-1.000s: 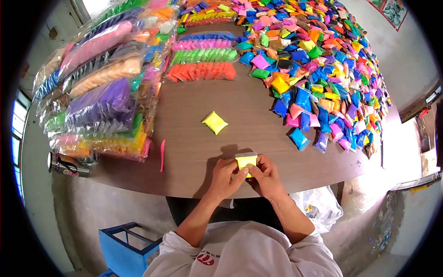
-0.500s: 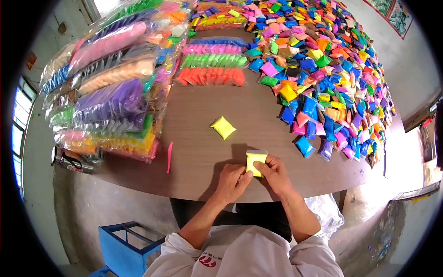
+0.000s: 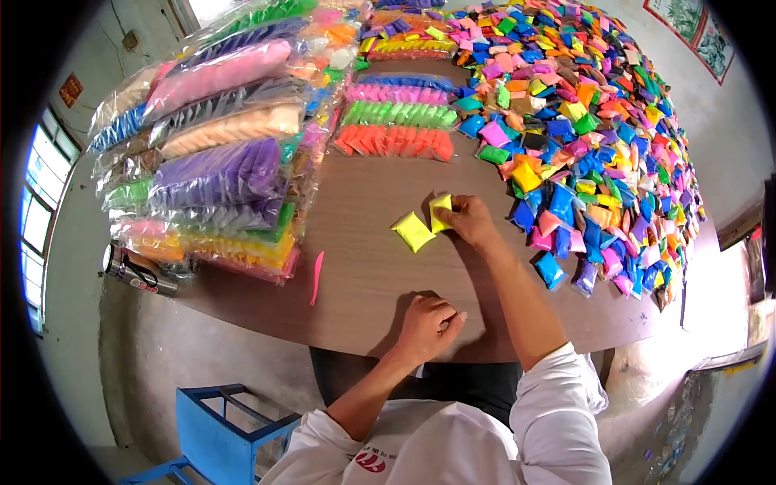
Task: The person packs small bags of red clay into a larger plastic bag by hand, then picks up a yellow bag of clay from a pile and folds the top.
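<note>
My right hand (image 3: 469,220) pinches a small yellow packet (image 3: 440,212) at the middle of the brown table (image 3: 364,194). Just left of it, very close, lies another yellow packet (image 3: 414,233), flat on the tabletop. Near the front edge rests my left hand (image 3: 428,326), its fingers curled in and no object visible in them. A thin pink tool (image 3: 317,277) lies on the table to the left of both hands.
Stacked clear bags of coloured packets (image 3: 218,174) cover the left side. Bagged red packets (image 3: 394,142) lie at the back. A large heap of loose packets (image 3: 582,145) fills the right. A steel flask (image 3: 139,272) and blue stool (image 3: 218,432) are at lower left.
My right hand has carried the yellow packet forward, from near the table edge to beside the other one. My left hand has let go of it and curled up. The view has shifted slightly.
</note>
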Motion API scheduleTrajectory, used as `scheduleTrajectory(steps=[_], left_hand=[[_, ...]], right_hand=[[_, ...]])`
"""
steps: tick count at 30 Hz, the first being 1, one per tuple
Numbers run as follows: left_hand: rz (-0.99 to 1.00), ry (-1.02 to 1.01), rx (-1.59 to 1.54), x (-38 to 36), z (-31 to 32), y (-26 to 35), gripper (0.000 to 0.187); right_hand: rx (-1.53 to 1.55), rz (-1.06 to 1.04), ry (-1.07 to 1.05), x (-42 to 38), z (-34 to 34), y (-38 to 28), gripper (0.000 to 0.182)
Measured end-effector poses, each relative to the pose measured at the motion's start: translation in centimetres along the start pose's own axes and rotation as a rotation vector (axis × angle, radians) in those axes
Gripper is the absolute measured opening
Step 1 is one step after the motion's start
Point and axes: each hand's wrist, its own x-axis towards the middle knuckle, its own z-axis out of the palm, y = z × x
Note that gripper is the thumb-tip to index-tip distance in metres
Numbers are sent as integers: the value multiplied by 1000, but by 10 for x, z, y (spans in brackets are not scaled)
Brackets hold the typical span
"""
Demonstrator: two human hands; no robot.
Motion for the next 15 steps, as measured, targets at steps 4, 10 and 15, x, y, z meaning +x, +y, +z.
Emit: scheduleTrajectory(steps=[4, 10, 15], left_hand=[[28, 57, 2, 0, 2, 0, 25], [26, 19, 26, -1, 1, 0, 25], [-8, 44, -46, -3, 1, -3, 25]], right_hand=[[-72, 64, -91, -32, -3, -39, 39], [-59, 138, -119, -48, -2, -37, 38], [456, 183, -102, -76, -10, -42, 15]])
